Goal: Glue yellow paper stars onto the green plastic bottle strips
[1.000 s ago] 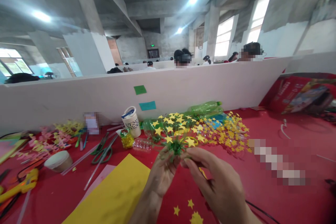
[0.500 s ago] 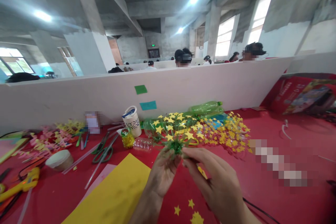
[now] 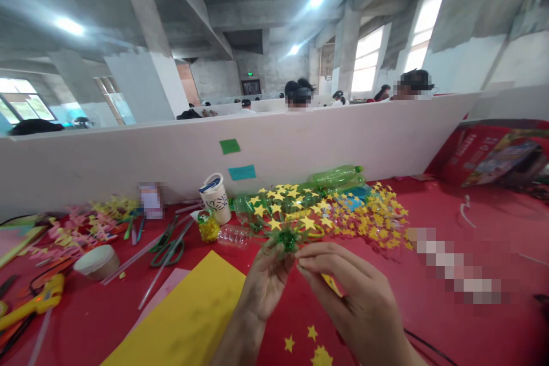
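Note:
My left hand [image 3: 268,277] is closed around the base of a green plastic bottle piece [image 3: 286,239] cut into strips. Yellow paper stars [image 3: 307,222] fan out at the tips of its strips. My right hand [image 3: 347,291] is just right of that base, thumb and forefinger pinched together; whatever lies between them is too small or hidden to name. On the red tabletop below the hands are loose yellow stars [image 3: 312,332], with a small pile [image 3: 321,355] near the front edge.
Yellow paper [image 3: 184,314] lies left of my arms. Scissors [image 3: 168,251], a white cup [image 3: 214,197], a glue gun [image 3: 47,297] and a tub [image 3: 98,263] sit further left. Green bottles [image 3: 337,177] and another star cluster [image 3: 377,211] lie behind, before a white partition [image 3: 321,140].
My right hand's pinched fingertips have shifted slightly down and away from the green base. The left hand keeps its hold, with the starred piece almost in the same place.

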{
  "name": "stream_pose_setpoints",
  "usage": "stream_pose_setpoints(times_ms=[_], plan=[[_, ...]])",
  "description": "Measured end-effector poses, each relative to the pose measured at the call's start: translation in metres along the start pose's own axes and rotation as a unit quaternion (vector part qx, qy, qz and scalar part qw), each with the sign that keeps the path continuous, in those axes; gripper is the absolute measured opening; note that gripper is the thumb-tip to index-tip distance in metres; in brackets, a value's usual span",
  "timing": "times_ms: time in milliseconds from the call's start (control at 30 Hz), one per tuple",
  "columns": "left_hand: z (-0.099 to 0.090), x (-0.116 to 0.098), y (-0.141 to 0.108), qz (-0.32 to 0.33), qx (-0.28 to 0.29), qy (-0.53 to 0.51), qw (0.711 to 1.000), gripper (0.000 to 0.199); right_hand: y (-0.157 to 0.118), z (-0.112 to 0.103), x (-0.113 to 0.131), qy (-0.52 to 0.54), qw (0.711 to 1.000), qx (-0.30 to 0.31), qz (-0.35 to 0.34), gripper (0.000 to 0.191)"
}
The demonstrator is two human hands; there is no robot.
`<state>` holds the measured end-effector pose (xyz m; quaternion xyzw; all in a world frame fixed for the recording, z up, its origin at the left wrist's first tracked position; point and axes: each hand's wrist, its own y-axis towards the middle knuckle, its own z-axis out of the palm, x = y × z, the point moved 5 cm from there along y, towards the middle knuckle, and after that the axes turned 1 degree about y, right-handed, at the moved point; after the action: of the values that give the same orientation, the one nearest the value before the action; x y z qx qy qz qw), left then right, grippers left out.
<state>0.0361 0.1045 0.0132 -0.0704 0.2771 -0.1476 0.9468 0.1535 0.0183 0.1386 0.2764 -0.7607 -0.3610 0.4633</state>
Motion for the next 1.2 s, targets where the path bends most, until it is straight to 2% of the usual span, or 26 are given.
stream_pose_setpoints(times_ms=[200, 367, 600, 767, 933, 1067, 1200], plan=[[-0.002, 0.001, -0.001, 0.001, -0.008, 0.006, 1.0, 0.017, -0.003, 0.001, 0.001, -0.028, 0.999, -0.017, -0.043, 0.018], [-0.001, -0.001, 0.001, 0.017, 0.004, 0.01, 1.0, 0.014, -0.002, 0.009, -0.006, 0.005, 0.998, 0.052, 0.031, 0.014], [-0.006, -0.002, 0.003, 0.027, 0.0, 0.018, 0.999, 0.016, -0.006, 0.008, -0.011, 0.012, 0.996, 0.059, 0.071, 0.016], [-0.004, -0.002, 0.001, 0.025, 0.016, 0.024, 0.999, 0.016, -0.006, 0.009, -0.012, -0.01, 0.995, 0.074, 0.06, 0.021], [-0.008, -0.002, 0.002, -0.002, -0.022, 0.004, 1.0, 0.015, -0.007, 0.001, -0.002, -0.07, 0.996, 0.056, 0.007, 0.033], [-0.008, -0.003, 0.004, 0.005, -0.008, 0.004, 1.0, 0.013, -0.005, -0.004, 0.003, -0.099, 0.994, 0.041, -0.014, 0.025], [-0.01, 0.0, 0.005, -0.008, 0.006, 0.003, 1.0, 0.016, -0.004, 0.003, -0.003, -0.126, 0.989, 0.074, 0.009, 0.019]])
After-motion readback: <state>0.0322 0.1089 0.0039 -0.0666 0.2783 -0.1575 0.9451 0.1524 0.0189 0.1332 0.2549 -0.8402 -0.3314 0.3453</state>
